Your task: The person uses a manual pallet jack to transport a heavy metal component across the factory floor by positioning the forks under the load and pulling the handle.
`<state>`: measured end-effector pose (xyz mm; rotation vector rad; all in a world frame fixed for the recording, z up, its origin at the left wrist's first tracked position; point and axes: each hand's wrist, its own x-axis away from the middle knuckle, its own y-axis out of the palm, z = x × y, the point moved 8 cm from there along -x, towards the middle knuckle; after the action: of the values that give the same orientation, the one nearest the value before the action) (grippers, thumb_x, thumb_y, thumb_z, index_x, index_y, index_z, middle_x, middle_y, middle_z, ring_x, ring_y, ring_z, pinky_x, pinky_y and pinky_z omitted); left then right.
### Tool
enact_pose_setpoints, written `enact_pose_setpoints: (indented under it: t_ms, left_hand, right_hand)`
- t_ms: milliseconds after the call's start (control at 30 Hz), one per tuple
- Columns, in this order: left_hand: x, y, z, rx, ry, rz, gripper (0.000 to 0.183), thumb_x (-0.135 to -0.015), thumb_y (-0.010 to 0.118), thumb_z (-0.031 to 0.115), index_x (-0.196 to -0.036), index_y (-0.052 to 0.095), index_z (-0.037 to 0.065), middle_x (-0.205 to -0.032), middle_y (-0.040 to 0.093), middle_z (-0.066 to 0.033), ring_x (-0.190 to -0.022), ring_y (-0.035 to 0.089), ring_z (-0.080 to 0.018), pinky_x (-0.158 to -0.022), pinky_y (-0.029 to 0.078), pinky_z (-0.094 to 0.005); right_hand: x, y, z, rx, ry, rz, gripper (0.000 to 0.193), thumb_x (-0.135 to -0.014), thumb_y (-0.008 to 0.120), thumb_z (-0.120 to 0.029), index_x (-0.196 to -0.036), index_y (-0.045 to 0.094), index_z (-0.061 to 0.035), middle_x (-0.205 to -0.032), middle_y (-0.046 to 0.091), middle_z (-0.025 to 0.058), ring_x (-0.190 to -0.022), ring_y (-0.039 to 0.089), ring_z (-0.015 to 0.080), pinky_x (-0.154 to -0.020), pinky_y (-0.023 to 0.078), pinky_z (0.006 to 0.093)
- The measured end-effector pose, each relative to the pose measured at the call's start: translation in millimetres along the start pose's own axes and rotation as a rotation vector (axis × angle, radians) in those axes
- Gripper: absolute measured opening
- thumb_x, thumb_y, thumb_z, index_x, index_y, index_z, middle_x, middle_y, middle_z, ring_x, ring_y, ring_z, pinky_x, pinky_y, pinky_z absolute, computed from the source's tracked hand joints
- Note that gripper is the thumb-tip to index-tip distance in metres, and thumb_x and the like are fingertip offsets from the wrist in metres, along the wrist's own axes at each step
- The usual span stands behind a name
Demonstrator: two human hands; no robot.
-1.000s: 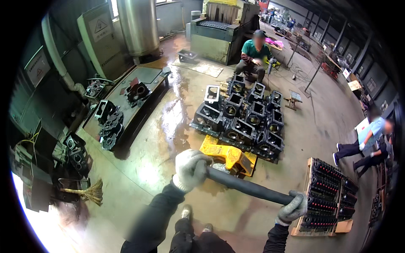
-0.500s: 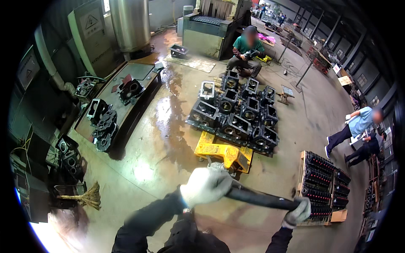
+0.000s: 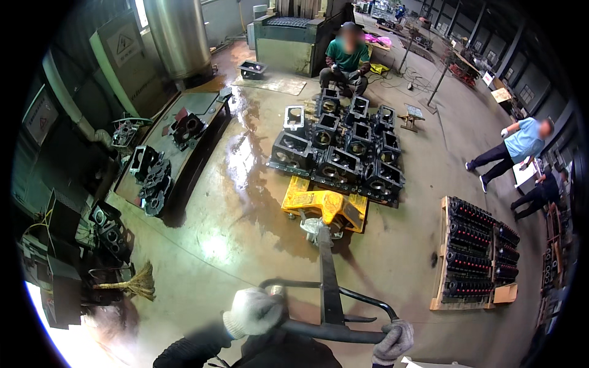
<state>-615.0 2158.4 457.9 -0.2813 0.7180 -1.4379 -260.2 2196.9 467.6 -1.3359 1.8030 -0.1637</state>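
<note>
My left hand (image 3: 254, 313), in a white glove, is closed around the left end of a black pallet jack handle (image 3: 334, 332). The gloved right hand (image 3: 394, 341) wraps the handle's right corner. From its loop, a dark shaft runs forward to the yellow pallet jack (image 3: 325, 203). Its handle is tilted toward my body. Beyond the yellow body, black metal housings (image 3: 341, 167) with square openings stand packed together in rows. Whatever the jack's forks carry underneath is hidden by these housings.
A person in green (image 3: 348, 58) sits behind the housings, and a person in light blue (image 3: 521, 140) walks at right. A wooden pallet of black parts (image 3: 471, 251) lies right. At left stand a low metal table (image 3: 202, 103) and a straw broom (image 3: 138, 283). Wet patches mark the floor.
The jack handle has come down and toward me with both hands on it, exposing its shaft and loop. The seated person's hands have lowered. The person in blue has changed stride.
</note>
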Motion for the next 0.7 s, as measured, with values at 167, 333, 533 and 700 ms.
enact_pose_setpoints:
  t_ms: [167,333,533,700]
  left_hand:
    - [-33.8,18.9,14.1,-0.182,0.136,-0.048,0.011,-0.079,0.066,0.01,-0.068,0.063,0.008,-0.064,0.059,-0.0132,-0.059,0.059,-0.0342,-0.053,0.045,-0.0438]
    - [-114.5,11.0,23.4,0.045,-0.202,0.164,0.028,-0.094,0.061,0.019,-0.072,0.067,0.002,-0.063,0.056,-0.0218,-0.053,0.06,-0.0344,-0.052,0.047,-0.0395]
    - [-112.7,12.4,9.6,0.075,-0.112,0.248,0.034,-0.097,0.058,0.023,-0.072,0.066,0.001,-0.06,0.054,-0.0215,-0.049,0.056,-0.0331,-0.05,0.044,-0.0389]
    - [-21.6,15.2,6.5,0.004,-0.066,-0.017,0.026,-0.092,0.055,0.009,-0.07,0.066,0.004,-0.064,0.064,-0.0147,-0.058,0.065,-0.0299,-0.056,0.051,-0.0378]
  right_hand:
    - [-55.5,3.1,38.8,0.047,-0.036,0.069,0.032,-0.092,0.051,-0.021,-0.065,0.058,-0.0064,-0.065,0.06,0.0104,-0.063,0.057,0.0337,-0.061,0.042,0.0445]
    - [-174.0,39.5,55.8,-0.019,-0.106,0.011,0.039,-0.097,0.051,-0.025,-0.065,0.062,-0.0046,-0.064,0.062,0.0145,-0.061,0.06,0.0362,-0.061,0.044,0.0456]
    - [-176.2,43.3,39.2,-0.049,-0.117,-0.122,0.04,-0.098,0.055,-0.026,-0.069,0.067,-0.0015,-0.061,0.062,0.0189,-0.055,0.062,0.0353,-0.056,0.047,0.0427]
    - [-56.5,53.9,2.6,0.417,-0.286,-0.597,0.045,-0.093,0.058,-0.035,-0.055,0.06,-0.0105,-0.056,0.061,0.0155,-0.052,0.061,0.0352,-0.052,0.05,0.0455]
